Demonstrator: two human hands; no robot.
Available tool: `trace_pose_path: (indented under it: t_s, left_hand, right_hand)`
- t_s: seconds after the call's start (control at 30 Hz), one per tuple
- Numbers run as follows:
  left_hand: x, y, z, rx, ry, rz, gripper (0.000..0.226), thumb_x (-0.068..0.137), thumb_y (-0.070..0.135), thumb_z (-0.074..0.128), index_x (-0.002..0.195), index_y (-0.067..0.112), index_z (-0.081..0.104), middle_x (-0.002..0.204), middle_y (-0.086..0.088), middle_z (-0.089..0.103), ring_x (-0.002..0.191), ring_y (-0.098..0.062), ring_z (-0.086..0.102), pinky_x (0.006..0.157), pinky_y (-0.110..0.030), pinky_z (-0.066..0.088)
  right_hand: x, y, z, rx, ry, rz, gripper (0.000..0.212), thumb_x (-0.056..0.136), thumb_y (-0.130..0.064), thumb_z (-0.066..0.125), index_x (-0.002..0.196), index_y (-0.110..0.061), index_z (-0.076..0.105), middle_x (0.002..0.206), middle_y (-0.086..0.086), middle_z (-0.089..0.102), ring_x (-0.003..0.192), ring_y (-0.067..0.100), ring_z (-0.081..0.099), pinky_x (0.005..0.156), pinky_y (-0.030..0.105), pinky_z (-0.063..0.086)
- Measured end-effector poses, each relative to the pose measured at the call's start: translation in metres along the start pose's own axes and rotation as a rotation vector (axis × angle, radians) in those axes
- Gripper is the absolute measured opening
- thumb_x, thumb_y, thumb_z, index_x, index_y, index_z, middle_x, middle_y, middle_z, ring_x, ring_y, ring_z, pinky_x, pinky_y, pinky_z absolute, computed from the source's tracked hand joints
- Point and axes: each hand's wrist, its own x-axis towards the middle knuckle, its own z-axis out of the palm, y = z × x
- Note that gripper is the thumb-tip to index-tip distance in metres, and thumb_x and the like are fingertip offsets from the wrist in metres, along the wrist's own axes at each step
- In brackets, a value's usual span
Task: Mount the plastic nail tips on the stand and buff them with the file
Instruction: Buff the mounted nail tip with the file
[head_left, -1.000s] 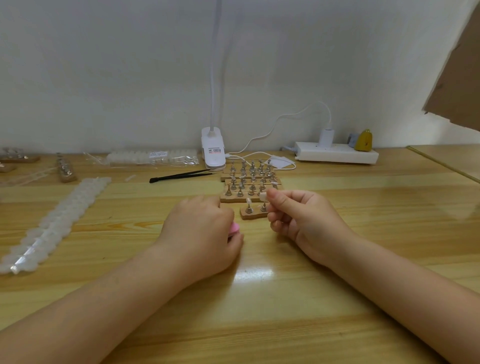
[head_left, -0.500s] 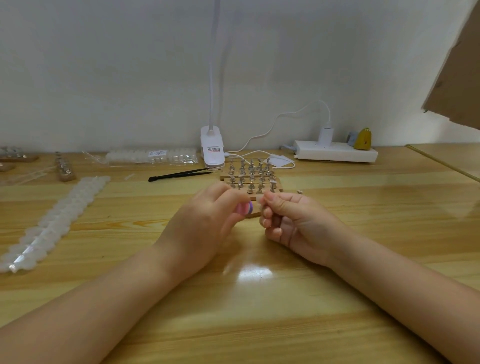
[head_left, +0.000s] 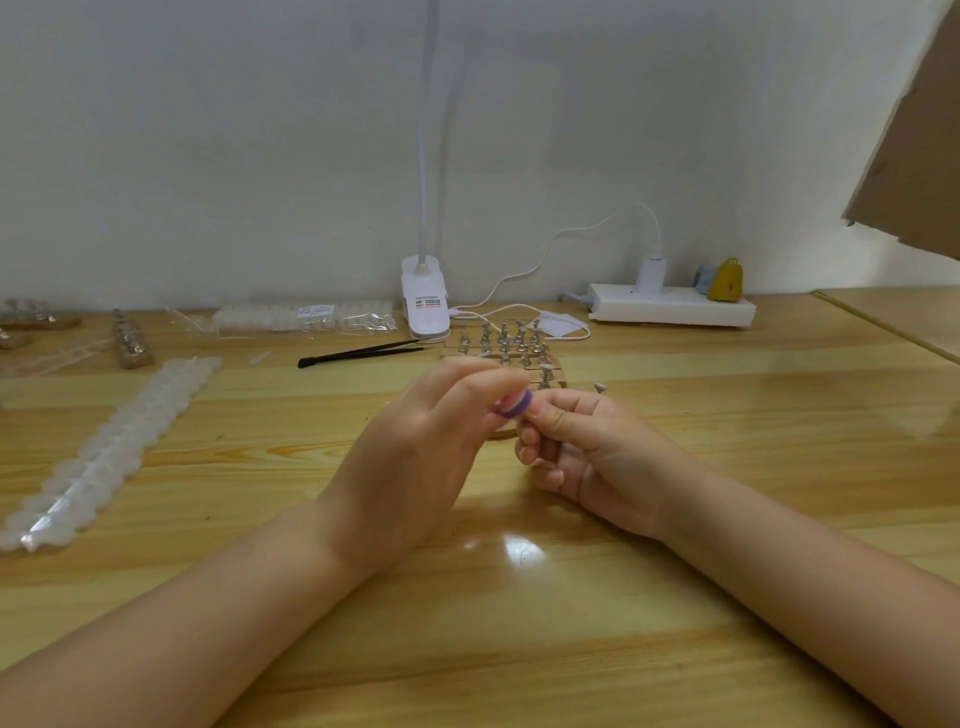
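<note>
Table (head_left: 675, 597) first: a long wooden top carrying the whole job, with a strip of bagged white nail tips (head_left: 98, 457) lying down its left side and a second packet of tips (head_left: 306, 317) at the back by the lamp clamp (head_left: 425, 304). Those bags look largely unused, so my judgement is that most of the mounting and buffing remains to be done.

Behind the hands sits the wooden stand (head_left: 506, 353), its rows of small metal pegs showing bare as far as I can tell; one loose peg (head_left: 600, 386) lies on the wood just to its right. Black tweezers (head_left: 363, 353) lie to its left, untouched.

Nearer, the left hand (head_left: 415, 457) grips a small pink-and-purple file (head_left: 514, 405) between thumb and fingertips, its end pressed close against what the right hand (head_left: 582, 447) holds. That right hand is curled, thumb and forefinger pinched together; a nail tip or its peg is probably in there, but it is hidden and I cannot tell which. A wooden edge (head_left: 506, 434) shows just beneath the fingers.

So buffing seems under way on one piece, early in the run.
</note>
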Motion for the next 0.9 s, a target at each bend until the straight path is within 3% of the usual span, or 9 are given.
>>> trace_pose_path:
  t_s: [0.13,0.27,0.43,0.57,0.73,0.9]
  left_hand:
    - [-0.003,-0.006,-0.001,0.028,-0.045,-0.139,0.027,0.088,0.001,0.062,0.115,-0.002,0.063,0.105,-0.016,0.065,0.093,-0.027,0.065,0.084,-0.028,0.047]
    - [-0.001,-0.001,-0.001,-0.008,0.016,-0.010,0.024,0.092,0.011,0.056,0.115,0.007,0.057,0.105,-0.012,0.062,0.095,-0.022,0.062,0.086,-0.028,0.050]
    - [-0.005,-0.009,-0.002,0.082,-0.003,-0.126,0.020,0.085,0.003,0.068,0.104,0.000,0.063,0.096,-0.014,0.061,0.084,-0.030,0.062,0.073,-0.048,0.054]
    - [-0.001,0.001,-0.001,0.034,0.051,0.081,0.017,0.091,0.016,0.062,0.104,0.012,0.052,0.095,-0.008,0.059,0.085,-0.021,0.059,0.077,-0.032,0.050]
    - [-0.003,-0.005,-0.004,0.153,0.025,-0.043,0.018,0.087,0.015,0.063,0.096,0.000,0.064,0.090,-0.010,0.061,0.077,-0.024,0.061,0.066,-0.043,0.053]
    - [-0.001,0.001,0.000,0.072,0.019,0.123,0.016,0.092,0.019,0.061,0.103,0.013,0.051,0.093,-0.008,0.060,0.083,-0.019,0.059,0.074,-0.031,0.050]
  right_hand:
    - [0.000,0.000,-0.001,0.025,-0.001,0.003,0.014,0.081,-0.018,0.060,0.076,-0.009,0.070,0.064,0.002,0.055,0.057,0.010,0.053,0.043,0.019,0.040]
    - [0.001,0.000,-0.001,0.035,0.009,-0.003,0.012,0.080,-0.017,0.062,0.078,-0.009,0.071,0.064,0.002,0.055,0.056,0.009,0.053,0.042,0.018,0.040]
    - [0.001,0.000,0.000,0.048,0.018,0.018,0.013,0.079,-0.017,0.062,0.074,-0.010,0.071,0.063,0.002,0.055,0.056,0.010,0.053,0.041,0.018,0.039]
    - [0.000,0.000,-0.001,0.044,-0.004,0.015,0.012,0.080,-0.017,0.062,0.073,-0.011,0.070,0.065,0.003,0.053,0.056,0.009,0.052,0.041,0.017,0.038]
    - [0.002,-0.001,-0.002,0.047,-0.008,0.038,0.016,0.081,-0.021,0.062,0.070,-0.015,0.073,0.065,-0.001,0.051,0.056,0.008,0.050,0.041,0.016,0.035]
    - [0.001,-0.001,-0.002,0.041,-0.035,0.029,0.017,0.083,-0.019,0.060,0.070,-0.015,0.071,0.067,0.001,0.052,0.056,0.008,0.051,0.042,0.017,0.037]
